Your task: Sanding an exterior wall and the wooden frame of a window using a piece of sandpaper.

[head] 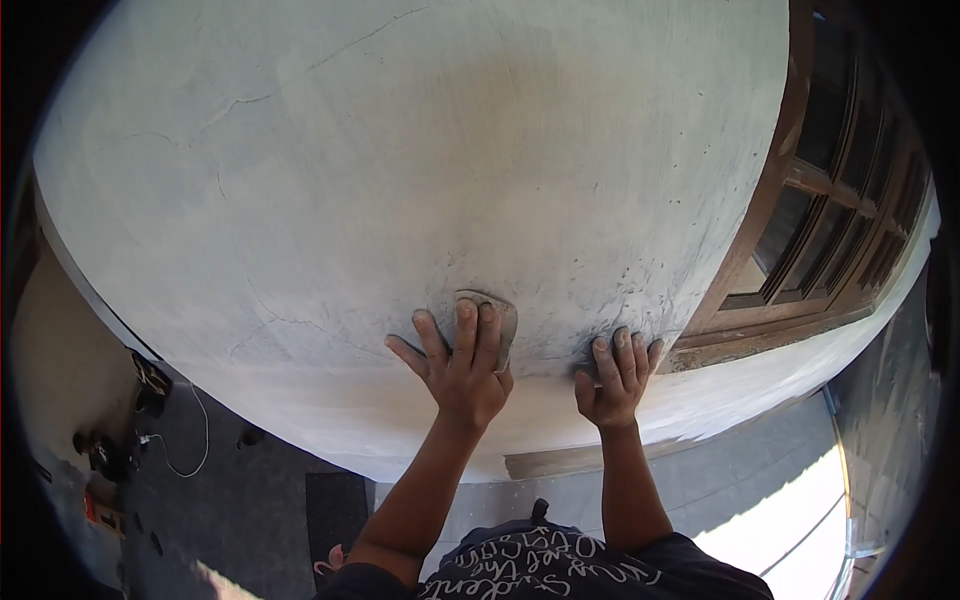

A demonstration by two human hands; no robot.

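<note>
My left hand is spread on a pale plastered wall. Under its fingers lies a thin, worn sheet that looks like sandpaper, pressed flat against the plaster. Farther right, my right hand rests on the same wall close to the window's lower corner. Its fingers are slightly apart, and I see nothing held in it, though the palm side is hidden. Whitish dust coats the fingertips of both hands. Dark scuffs and small pits mark the plaster around the right hand, and fine cracks run across the wall to the left.
A brown wooden window frame with glass panes borders the wall at right. Below are grey floor tiles, partly sunlit, and a dark mat. At lower left, a white cable lies on the dark floor near several items.
</note>
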